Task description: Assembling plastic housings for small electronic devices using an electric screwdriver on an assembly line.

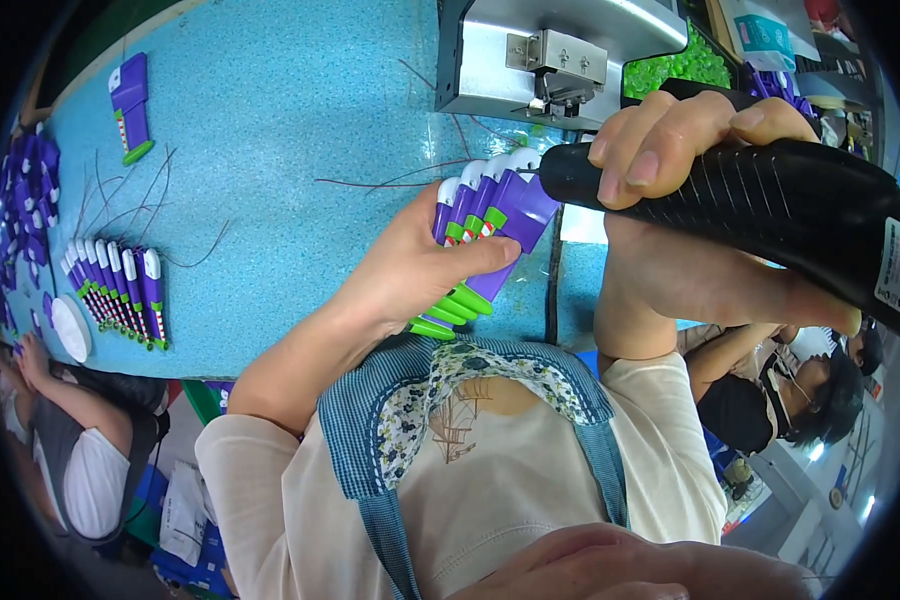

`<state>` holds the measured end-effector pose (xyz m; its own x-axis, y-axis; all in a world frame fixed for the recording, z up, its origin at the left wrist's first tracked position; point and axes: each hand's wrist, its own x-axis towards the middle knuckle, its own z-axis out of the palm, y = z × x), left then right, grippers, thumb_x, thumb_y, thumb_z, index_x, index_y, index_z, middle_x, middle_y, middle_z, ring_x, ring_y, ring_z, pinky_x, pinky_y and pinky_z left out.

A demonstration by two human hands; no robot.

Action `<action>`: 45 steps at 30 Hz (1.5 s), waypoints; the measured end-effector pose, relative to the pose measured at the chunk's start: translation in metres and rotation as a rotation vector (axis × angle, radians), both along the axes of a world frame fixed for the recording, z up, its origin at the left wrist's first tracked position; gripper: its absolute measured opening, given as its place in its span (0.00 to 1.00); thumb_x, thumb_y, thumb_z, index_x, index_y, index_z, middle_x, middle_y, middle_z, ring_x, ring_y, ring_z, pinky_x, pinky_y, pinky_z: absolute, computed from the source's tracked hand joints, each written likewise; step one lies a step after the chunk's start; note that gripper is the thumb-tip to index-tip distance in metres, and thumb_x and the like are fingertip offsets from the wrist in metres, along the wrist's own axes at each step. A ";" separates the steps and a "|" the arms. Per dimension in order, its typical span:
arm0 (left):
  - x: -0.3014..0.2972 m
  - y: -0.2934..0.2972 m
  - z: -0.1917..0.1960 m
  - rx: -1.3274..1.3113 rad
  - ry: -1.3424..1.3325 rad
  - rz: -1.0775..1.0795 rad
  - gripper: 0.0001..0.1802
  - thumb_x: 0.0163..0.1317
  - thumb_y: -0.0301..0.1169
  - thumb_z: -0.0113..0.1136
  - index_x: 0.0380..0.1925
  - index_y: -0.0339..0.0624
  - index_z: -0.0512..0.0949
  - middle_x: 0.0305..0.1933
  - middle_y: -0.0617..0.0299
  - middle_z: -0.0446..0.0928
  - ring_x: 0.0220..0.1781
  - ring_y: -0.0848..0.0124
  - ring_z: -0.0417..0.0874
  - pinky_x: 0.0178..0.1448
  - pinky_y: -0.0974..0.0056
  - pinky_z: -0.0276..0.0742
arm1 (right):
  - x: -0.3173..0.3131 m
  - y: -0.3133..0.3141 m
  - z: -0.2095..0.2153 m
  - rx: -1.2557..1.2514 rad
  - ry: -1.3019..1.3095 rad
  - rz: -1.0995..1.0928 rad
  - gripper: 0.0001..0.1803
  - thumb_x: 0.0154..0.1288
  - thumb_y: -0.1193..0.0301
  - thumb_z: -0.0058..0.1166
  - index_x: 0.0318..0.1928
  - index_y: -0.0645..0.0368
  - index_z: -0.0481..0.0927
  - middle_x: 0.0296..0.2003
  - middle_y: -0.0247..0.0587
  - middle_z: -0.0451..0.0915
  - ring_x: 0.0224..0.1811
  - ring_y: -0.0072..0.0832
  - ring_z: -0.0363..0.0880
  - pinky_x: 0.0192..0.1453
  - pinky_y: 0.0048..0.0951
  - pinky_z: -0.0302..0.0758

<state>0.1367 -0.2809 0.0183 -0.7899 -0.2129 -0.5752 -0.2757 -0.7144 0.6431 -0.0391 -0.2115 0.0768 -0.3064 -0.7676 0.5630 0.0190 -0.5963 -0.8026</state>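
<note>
My left hand (pixel 395 255) is closed round a fanned stack of purple plastic pieces (pixel 526 212) with white ends and green tips, its thumb pressed across the front one. Red-and-white striped bits show on some of them. In my right hand (pixel 665 260) is a black electric screwdriver (pixel 740 185), held level with the fingers wrapped over its body. Its thin bit points left and meets the white end of the front piece; whether it sits in a screw is too small to tell. Thin dark wires trail leftward from the stack.
A row of similar pieces (pixel 115 290) lies at left beside a white round lid (pixel 71 328). One single piece (pixel 132 108) lies farther back. A metal fixture (pixel 560 60) stands at the back, near a bin of green parts (pixel 675 65). Other people sit at both sides.
</note>
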 end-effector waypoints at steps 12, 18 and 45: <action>-0.004 -0.002 -0.003 0.016 0.031 -0.042 0.32 0.53 0.28 0.70 0.56 0.31 0.68 0.46 0.60 0.78 0.44 0.75 0.79 0.51 0.69 0.74 | -0.039 -0.027 0.010 -0.108 0.194 -0.022 0.58 0.48 0.18 0.23 0.53 0.59 0.71 0.31 0.48 0.79 0.21 0.35 0.75 0.29 0.36 0.73; -0.006 0.003 0.000 0.003 0.031 -0.022 0.24 0.53 0.29 0.70 0.48 0.35 0.73 0.40 0.62 0.79 0.39 0.77 0.79 0.44 0.69 0.76 | -0.005 -0.009 0.007 -0.057 0.089 -0.009 0.57 0.48 0.18 0.28 0.53 0.60 0.70 0.29 0.47 0.78 0.21 0.32 0.75 0.27 0.33 0.72; -0.010 0.001 0.001 0.011 0.078 -0.066 0.26 0.53 0.30 0.70 0.50 0.34 0.72 0.41 0.62 0.79 0.41 0.76 0.79 0.47 0.69 0.76 | -0.018 -0.015 0.011 -0.045 0.113 0.027 0.57 0.50 0.19 0.25 0.55 0.58 0.72 0.30 0.47 0.78 0.22 0.34 0.75 0.30 0.38 0.72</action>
<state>0.1268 -0.2802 0.0192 -0.8442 -0.1529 -0.5138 -0.2721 -0.7035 0.6565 -0.0573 -0.2262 0.0874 -0.2185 -0.7479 0.6268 -0.0532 -0.6322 -0.7729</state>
